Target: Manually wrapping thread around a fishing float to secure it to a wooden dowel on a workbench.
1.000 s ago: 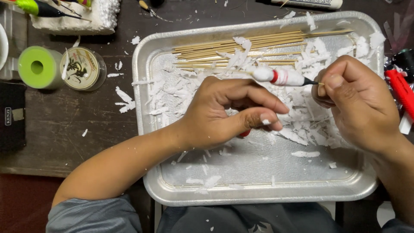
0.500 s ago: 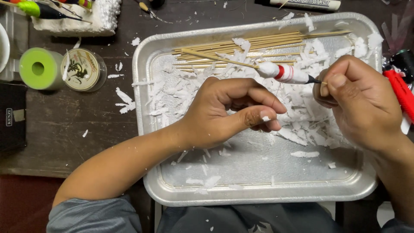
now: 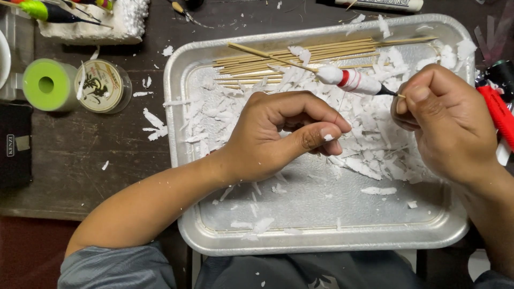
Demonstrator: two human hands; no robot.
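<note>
My right hand (image 3: 447, 120) pinches the black tip of a fishing float (image 3: 350, 80), a white foam body with a red band on a thin wooden stem pointing up and left. My left hand (image 3: 281, 136) sits at the middle of the metal tray (image 3: 321, 238), thumb and fingers pinched together; a very thin line seems to run from them toward the float, hard to make out. White foam shavings (image 3: 375, 123) cover the tray's upper half. A bundle of thin wooden sticks (image 3: 278, 56) lies along the tray's far side.
Left of the tray stand a green spool (image 3: 45, 84) and a round clear spool of line (image 3: 101, 85). A white foam block (image 3: 101, 21) holds finished floats at top left. A black case (image 3: 13, 144) lies at the left edge, a red tool (image 3: 498, 109) at the right.
The float has tilted and shifted slightly left and up in my right hand. My left hand's fingers have closed into a tighter pinch beneath it.
</note>
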